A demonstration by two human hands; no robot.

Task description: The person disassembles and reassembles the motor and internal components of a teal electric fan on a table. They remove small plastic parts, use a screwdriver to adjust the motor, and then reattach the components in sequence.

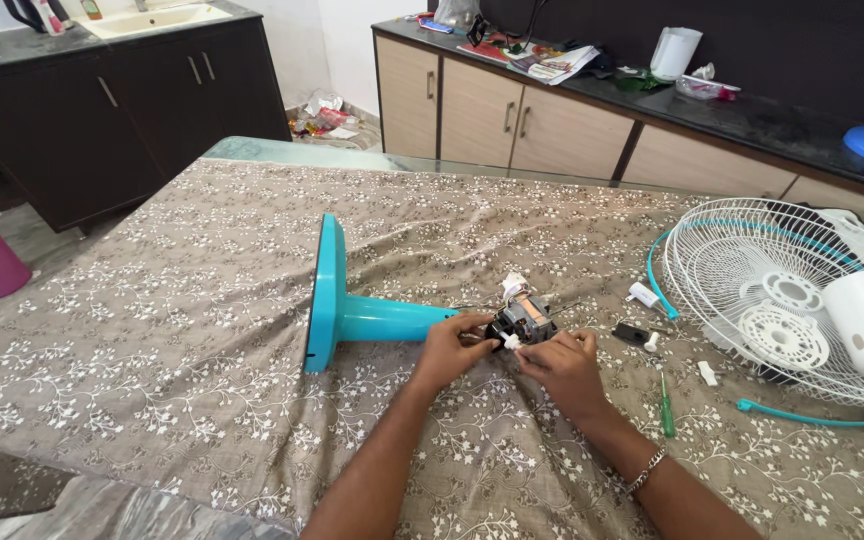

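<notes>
On tablecloth (202,300), both hands (452,350) (564,368) pinch fan motor (520,320).

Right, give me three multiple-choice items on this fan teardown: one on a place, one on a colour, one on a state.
1. Where does the green screwdriver lie?
A. on the cloth to the right of the right hand
B. on the counter
C. inside the grille

2. What colour is the fan stand?
A. white
B. turquoise
C. black

3. How is the fan stand posed?
A. upright on its base
B. lying on its side
C. hanging off the table edge

Answers:
1 A, it rests on the patterned tablecloth just beside that hand.
2 B, base and pole are both turquoise.
3 B, the base stands on edge and the pole runs flat to the motor, which the left hand touches.
</notes>
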